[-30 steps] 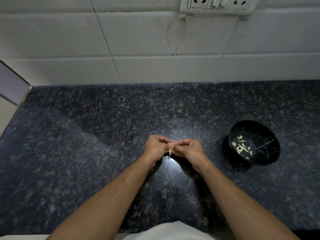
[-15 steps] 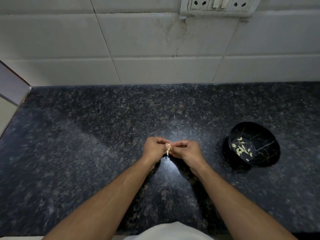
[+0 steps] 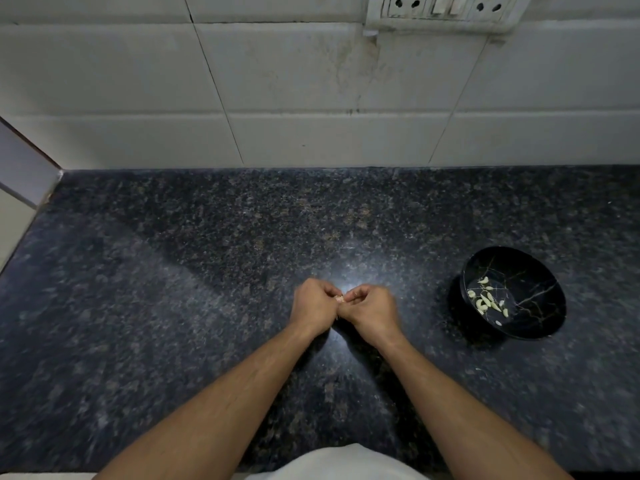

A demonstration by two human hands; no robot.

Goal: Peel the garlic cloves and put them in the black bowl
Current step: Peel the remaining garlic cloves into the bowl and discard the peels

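Garlic clove sits pinched between the fingertips of both hands, held just above the worktop at its near middle. Half a second ago a pale strip hung down from the clove between the hands; now only a small pinkish-tan nub shows, and the hands have closed in until they touch. That suggests the skin is being worked loose, so this clove is probably nearly peeled, though it is too small to tell how much skin is left. The left hand curls its grip around the clove; the right hand pinches at it with thumb and forefinger. Well to the right stands the bowl, with several pale peeled cloves lying in its left part.
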